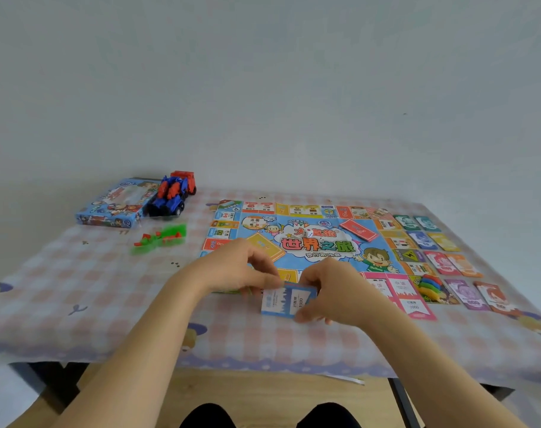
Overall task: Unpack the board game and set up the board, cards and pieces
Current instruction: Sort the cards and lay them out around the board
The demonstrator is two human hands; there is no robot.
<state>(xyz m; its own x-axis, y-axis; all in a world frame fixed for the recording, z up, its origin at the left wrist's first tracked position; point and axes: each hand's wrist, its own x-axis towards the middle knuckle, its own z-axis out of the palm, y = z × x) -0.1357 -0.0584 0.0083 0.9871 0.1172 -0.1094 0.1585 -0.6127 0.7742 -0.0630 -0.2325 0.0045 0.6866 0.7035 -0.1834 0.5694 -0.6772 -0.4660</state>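
Checked counter (108, 288) carries one board (309, 242), one box (114, 202) far left, eight note piles (465, 293) paired at right. Left hand (241, 267) and right hand (331, 291) pinch one blue card stack (286, 299) at the board's near edge; one die (308, 232) lies mid-board.

Even, soft daylight — shadows faint; wide-angle bending curves the pink checked cloth-covered table (108, 304) edges — detail slightly soft throughout.

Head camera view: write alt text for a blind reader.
The left hand and right hand hold a stack of blue cards at the near edge of the game board. Coloured cards lie in rows to its right; a game box and toy truck sit left.
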